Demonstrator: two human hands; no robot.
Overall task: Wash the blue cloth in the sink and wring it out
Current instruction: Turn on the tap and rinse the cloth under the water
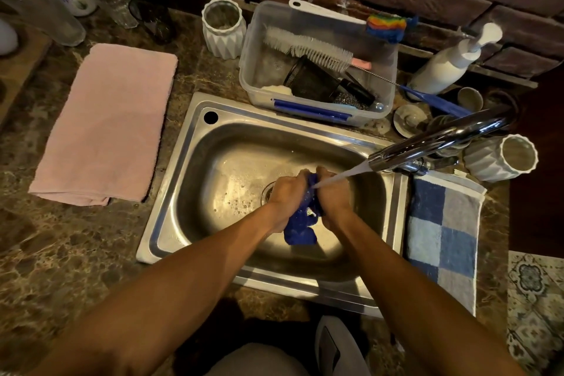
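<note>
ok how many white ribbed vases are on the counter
2. One white ribbed vase stands upright behind the sink, left of the clear plastic tub. The other vase lies tilted beside the faucet, at the right. Clutter may hide more.

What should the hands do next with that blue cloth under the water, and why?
Probably keep rubbing the bunched blue cloth between the left hand and right hand. Both grip it over the steel sink, and the stream from the chrome tap lands right on it, so it looks mid-rinse. Wringing likely comes afterwards.
</note>
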